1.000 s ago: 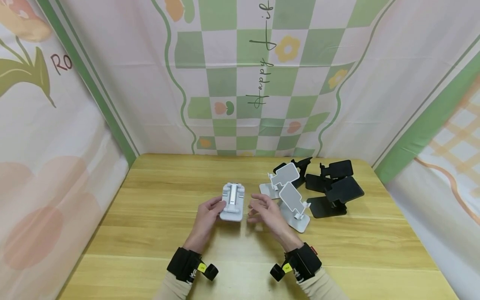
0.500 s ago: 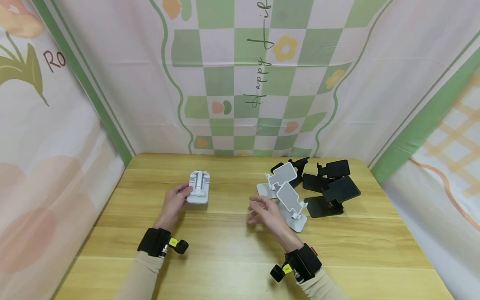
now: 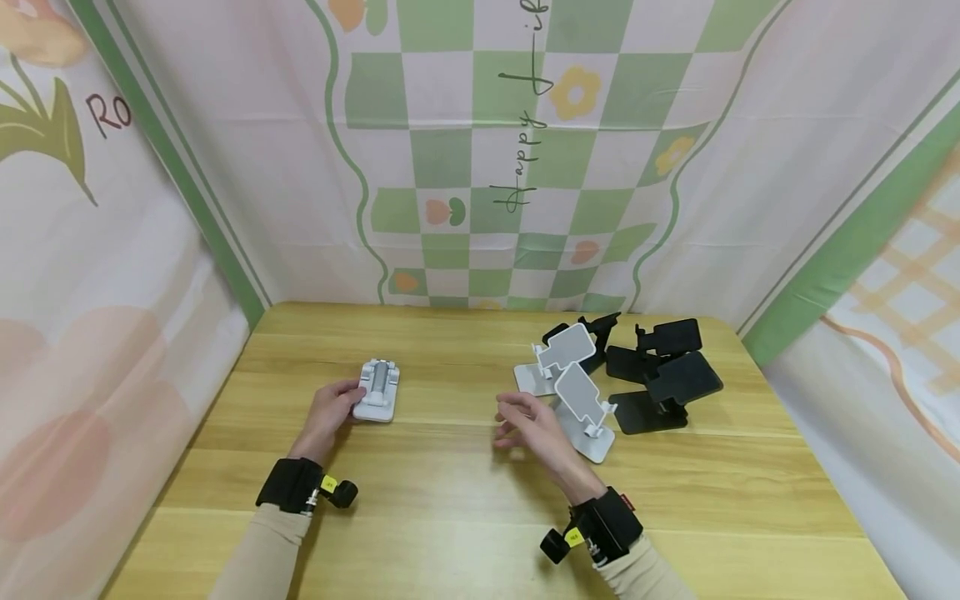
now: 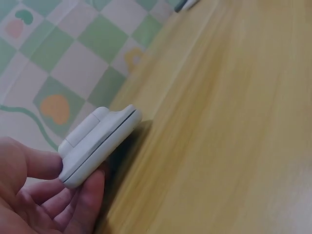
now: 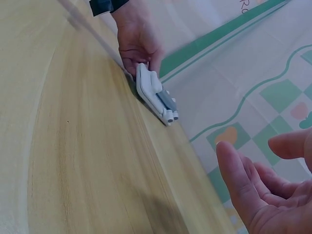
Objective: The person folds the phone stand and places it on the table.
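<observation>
The left hand (image 3: pixel 330 414) pinches the folded stand (image 3: pixel 377 395) by one side, likely to keep it level, on or just above the tabletop (image 3: pixel 450 508), I can't tell which. The right hand (image 3: pixel 531 427), its grip empty, hovers beside the white stands (image 3: pixel 581 395).

The left grip (image 4: pixel 48 202) pinches a white, dark-seamed holder (image 4: pixel 100 144) over the wooden table (image 4: pixel 229 122), checkered cloth (image 4: pixel 73 63) behind.

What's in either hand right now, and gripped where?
Left hand: a folded white stand, pinched at its left edge in the head view, thumb on top, fingers underneath. Right hand: nothing held.
</observation>
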`<state>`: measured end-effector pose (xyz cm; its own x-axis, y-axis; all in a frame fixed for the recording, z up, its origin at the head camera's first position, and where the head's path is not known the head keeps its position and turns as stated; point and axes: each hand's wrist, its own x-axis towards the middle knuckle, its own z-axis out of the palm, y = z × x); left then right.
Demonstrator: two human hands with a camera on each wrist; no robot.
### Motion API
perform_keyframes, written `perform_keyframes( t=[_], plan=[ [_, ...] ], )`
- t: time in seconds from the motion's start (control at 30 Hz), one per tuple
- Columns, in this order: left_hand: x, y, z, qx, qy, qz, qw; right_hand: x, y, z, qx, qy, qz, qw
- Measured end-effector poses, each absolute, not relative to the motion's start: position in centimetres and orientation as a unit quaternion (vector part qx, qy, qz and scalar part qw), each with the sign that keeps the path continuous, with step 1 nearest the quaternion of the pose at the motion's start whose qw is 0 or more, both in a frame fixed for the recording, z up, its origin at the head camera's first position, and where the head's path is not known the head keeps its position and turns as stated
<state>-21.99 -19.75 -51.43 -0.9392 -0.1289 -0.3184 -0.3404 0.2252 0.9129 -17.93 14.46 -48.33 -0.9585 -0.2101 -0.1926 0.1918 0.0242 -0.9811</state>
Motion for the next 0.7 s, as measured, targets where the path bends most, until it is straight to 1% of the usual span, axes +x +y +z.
perform_keyframes(
  t=[0.13,0.7],
  plan=[
    [-21.95,-19.84,-51.34,-0.155,0.787,0.590,0.087,-17.98,14.38,-48.38,-0.006,0.700,-0.700,0.144],
    [-22.13,-19.81,-50.90,-0.158,0.876,0.453,0.051,-17.81,14.30,-48.32,-0.021,0.703,-0.694,0.150]
  ],
)
